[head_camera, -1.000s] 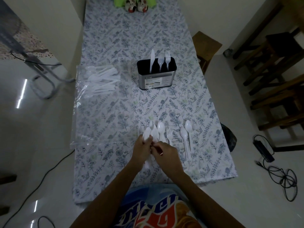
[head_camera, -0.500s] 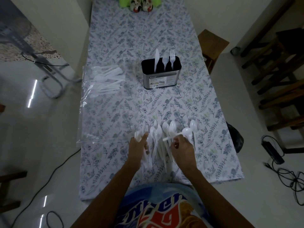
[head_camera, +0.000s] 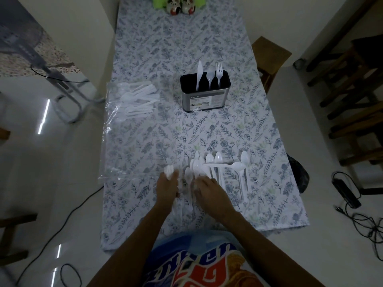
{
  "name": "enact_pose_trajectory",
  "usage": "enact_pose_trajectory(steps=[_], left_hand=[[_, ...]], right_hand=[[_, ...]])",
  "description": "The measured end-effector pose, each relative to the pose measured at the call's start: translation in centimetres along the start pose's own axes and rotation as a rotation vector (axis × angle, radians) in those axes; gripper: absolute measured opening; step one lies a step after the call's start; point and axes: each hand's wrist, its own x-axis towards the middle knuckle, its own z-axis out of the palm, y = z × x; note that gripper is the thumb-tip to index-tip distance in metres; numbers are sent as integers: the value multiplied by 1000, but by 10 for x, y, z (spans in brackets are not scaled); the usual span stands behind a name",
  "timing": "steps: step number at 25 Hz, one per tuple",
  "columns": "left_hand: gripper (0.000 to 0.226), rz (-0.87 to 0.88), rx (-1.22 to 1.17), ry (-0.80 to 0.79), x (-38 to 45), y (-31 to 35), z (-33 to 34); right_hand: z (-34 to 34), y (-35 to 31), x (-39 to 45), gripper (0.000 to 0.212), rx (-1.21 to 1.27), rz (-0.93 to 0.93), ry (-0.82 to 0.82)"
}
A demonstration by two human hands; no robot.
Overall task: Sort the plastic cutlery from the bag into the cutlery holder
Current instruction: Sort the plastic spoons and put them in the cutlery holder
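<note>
Cutlery holder (head_camera: pixel 204 94) stands upright mid-table on the floral tablecloth (head_camera: pixel 145 48), w/ one knife (head_camera: pixel 199 75), one spoon (head_camera: pixel 210 77) & one fork (head_camera: pixel 218 74) sticking up from it, side by side. Left of the holder lies the clear plastic bag (head_camera: pixel 132 100), flat, more white cutlery inside. Nearer the person than the holder, a loose spread of white spoons (head_camera: pixel 215 162) on the cloth, bowls pointing toward the holder; one spoon lies crosswise over the others. Left hand (head_camera: pixel 166 189) sits at the left edge of that spread, fingers closed round white forks (head_camera: pixel 169 171) whose tines poke out past the knuckles. Right hand (head_camera: pixel 209 193) rests palm-down on the spoon handles, fingers slightly spread; can't tell if it's pinching any. Two small figurines (head_camera: pixel 180 7) at the table end far beyond the holder
</note>
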Motion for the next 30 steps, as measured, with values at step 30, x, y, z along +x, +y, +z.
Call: enact_pose_trajectory(steps=[30], left_hand=[[78, 46, 217, -514, -33, 24, 15]], right_hand=[[-26, -11, 1, 10, 784, 348, -105]])
